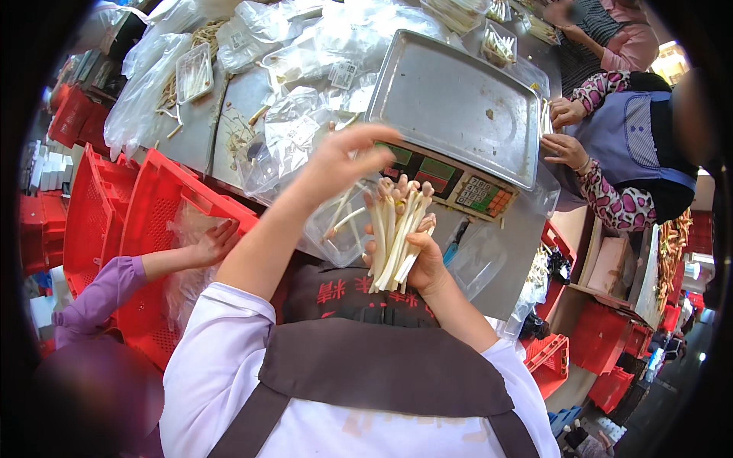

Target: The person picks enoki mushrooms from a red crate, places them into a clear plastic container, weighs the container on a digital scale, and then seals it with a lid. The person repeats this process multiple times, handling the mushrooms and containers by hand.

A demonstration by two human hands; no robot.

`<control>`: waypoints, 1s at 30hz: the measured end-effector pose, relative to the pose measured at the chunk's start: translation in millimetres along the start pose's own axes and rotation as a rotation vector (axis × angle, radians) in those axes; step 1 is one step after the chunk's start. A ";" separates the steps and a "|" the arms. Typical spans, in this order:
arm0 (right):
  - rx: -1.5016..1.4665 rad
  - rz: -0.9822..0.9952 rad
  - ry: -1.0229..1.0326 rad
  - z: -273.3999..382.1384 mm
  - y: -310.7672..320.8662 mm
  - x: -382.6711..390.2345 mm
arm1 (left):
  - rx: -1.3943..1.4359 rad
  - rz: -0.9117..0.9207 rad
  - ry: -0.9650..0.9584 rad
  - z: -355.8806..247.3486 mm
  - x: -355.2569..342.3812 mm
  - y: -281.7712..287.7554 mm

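A bunch of pale, long-stemmed mushrooms [393, 240] with small brownish caps stands upright in front of my chest. Wrapped around it from the right is my right hand [429, 263], closed on the stems. My left hand [343, 164] is raised off to the upper left of the bunch, fingers stretched and apart, holding nothing. It hovers by the display side of a weighing scale [439, 84], whose metal pan bears no mushrooms. Below my left forearm and beside the bunch sits a clear plastic tray [343, 244] with a few loose stems in it.
Crumpled clear plastic bags [305, 46] cover the table's far left. Red crates [145, 229] stand at my left, where a purple-sleeved person's hand [217, 243] reaches in. Right of the scale, an aproned co-worker's hands [565, 149] hold pale stems. A blue-handled tool [452, 250] lies near a clear container [481, 263].
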State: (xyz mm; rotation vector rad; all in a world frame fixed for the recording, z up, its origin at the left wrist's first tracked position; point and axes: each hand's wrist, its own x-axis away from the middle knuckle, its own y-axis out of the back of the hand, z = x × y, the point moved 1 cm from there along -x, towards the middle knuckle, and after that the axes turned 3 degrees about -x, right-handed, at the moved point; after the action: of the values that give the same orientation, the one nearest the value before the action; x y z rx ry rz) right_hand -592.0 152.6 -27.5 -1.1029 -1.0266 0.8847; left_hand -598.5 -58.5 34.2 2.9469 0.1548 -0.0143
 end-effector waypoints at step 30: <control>0.052 0.059 0.068 -3.1 0.0 -0.2 | 0.423 0.031 0.118 -35.3 -5.4 -13.7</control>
State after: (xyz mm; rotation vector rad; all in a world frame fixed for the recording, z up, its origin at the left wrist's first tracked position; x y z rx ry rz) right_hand -589.1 151.5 -27.9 -1.1165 -0.9145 0.9106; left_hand -605.4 -39.0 66.4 3.3734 0.1376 0.1499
